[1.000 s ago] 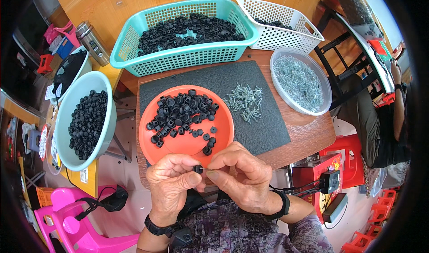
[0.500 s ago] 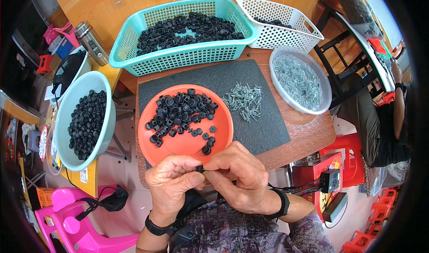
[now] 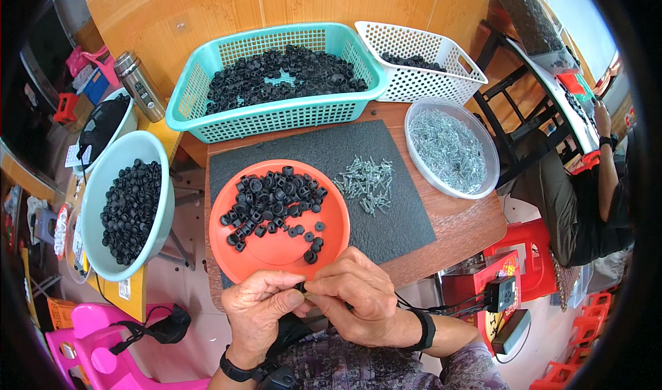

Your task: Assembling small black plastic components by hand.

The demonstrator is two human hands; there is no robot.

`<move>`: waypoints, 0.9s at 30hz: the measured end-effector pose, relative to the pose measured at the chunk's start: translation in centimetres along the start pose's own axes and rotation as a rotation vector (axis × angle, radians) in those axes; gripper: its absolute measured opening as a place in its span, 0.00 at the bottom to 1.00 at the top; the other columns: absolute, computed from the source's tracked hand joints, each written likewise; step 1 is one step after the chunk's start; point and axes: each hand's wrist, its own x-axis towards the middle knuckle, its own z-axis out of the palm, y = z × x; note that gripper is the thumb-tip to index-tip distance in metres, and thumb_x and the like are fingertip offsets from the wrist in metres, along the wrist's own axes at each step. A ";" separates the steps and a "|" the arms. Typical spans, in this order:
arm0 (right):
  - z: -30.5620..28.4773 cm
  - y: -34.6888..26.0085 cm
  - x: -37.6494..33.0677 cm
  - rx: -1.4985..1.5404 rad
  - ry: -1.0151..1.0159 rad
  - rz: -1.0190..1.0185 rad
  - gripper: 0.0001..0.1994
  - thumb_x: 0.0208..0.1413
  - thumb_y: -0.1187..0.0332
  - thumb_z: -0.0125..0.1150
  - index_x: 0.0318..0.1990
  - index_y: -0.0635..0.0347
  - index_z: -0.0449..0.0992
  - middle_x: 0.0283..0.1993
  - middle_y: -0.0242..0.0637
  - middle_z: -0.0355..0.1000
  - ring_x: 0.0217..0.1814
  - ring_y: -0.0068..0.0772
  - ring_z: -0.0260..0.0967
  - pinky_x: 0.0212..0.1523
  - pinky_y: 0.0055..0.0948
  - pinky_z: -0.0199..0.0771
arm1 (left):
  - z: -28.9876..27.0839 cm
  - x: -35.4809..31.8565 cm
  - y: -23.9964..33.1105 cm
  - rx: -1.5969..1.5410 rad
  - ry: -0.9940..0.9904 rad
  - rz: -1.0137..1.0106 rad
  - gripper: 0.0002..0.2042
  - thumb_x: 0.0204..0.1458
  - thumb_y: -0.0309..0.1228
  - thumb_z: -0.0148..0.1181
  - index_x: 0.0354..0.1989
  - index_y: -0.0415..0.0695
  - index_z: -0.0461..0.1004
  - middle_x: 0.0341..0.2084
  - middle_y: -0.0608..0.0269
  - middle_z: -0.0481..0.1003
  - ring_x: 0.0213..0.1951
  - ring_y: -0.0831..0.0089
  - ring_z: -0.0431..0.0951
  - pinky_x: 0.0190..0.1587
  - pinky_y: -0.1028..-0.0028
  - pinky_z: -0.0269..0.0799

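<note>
My left hand [image 3: 258,314] pinches a small black plastic cap [image 3: 300,287] between thumb and fingers, just beyond the near rim of an orange-red plate [image 3: 265,252]. From the other side my right hand [image 3: 358,300] meets it, its thumb and fingertips closed at the same cap. Fingers cover most of the piece, and anything thinner between them is hidden. On the plate lie a heap of black plastic caps [image 3: 269,200] and several loose small round black pieces [image 3: 310,245]. Right of the plate, a pile of silvery screws [image 3: 365,183] rests on a dark mat [image 3: 407,228].
Behind the mat stand a teal basket [image 3: 276,120] and a white basket [image 3: 434,81], both holding black parts. A clear tub [image 3: 488,180] of screws sits at right, a pale basin [image 3: 163,224] of black pieces at left. Another person's arm [image 3: 608,176] shows far right.
The whole view has shifted, so the table and its things sit lower in the picture. Both hands stay together at the black cap, their fingers changed only slightly.
</note>
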 end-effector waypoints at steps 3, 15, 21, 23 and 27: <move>-0.3 0.3 0.3 -0.012 -0.060 0.007 0.12 0.36 0.82 0.65 0.32 0.66 0.73 0.29 0.38 0.70 0.28 0.35 0.65 0.27 0.29 0.66 | -0.4 0.3 -0.3 -0.021 -0.009 -0.012 0.09 0.47 0.19 0.60 0.36 0.30 0.72 0.26 0.52 0.76 0.23 0.73 0.77 0.26 0.78 0.75; -3.4 4.0 3.3 -0.365 -0.248 -0.015 0.10 0.36 0.80 0.62 0.31 0.61 0.76 0.29 0.38 0.69 0.29 0.38 0.64 0.28 0.31 0.65 | -1.6 0.8 0.1 -0.083 0.092 0.059 0.10 0.46 0.22 0.61 0.36 0.32 0.71 0.25 0.48 0.75 0.20 0.71 0.75 0.21 0.77 0.71; -2.0 4.9 4.1 -0.549 -0.510 -0.131 0.09 0.32 0.78 0.61 0.27 0.60 0.75 0.25 0.36 0.64 0.29 0.38 0.62 0.27 0.33 0.66 | -1.7 0.8 0.1 -0.109 0.105 0.059 0.09 0.46 0.22 0.61 0.36 0.32 0.70 0.24 0.48 0.75 0.20 0.72 0.75 0.21 0.78 0.71; -1.6 4.9 3.9 -0.539 -0.512 -0.137 0.07 0.31 0.77 0.59 0.23 0.60 0.73 0.24 0.37 0.63 0.29 0.39 0.62 0.27 0.34 0.66 | -1.7 0.8 0.1 -0.097 0.103 0.074 0.09 0.46 0.22 0.61 0.35 0.32 0.70 0.24 0.49 0.75 0.19 0.72 0.75 0.21 0.78 0.71; -0.5 5.2 3.5 -0.495 -0.512 -0.105 0.04 0.30 0.75 0.58 0.19 0.61 0.70 0.23 0.38 0.63 0.29 0.39 0.61 0.28 0.34 0.65 | -1.1 1.0 0.3 -0.068 0.146 0.077 0.11 0.46 0.26 0.63 0.32 0.33 0.70 0.22 0.51 0.75 0.17 0.72 0.72 0.18 0.78 0.68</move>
